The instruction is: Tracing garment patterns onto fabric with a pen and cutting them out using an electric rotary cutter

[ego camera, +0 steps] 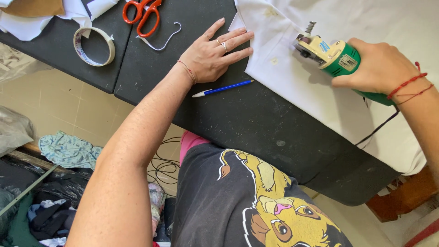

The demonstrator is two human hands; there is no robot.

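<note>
My right hand (377,68) grips a green and cream electric fabric cutter (330,53) that rests on a stack of white fabric (315,91) on the black table (256,123). Its black cord runs off the near edge of the fabric. My left hand (215,52) lies flat on the table, fingers spread, with the fingertips touching the left edge of the white fabric. A blue pen (224,88) lies on the table just below my left hand.
Orange-handled scissors (142,14), a thin white fabric strip and a roll of tape (93,45) lie at the table's far left. Fabric scraps and clothes are piled on the floor at lower left, with a coiled black cable beside my leg.
</note>
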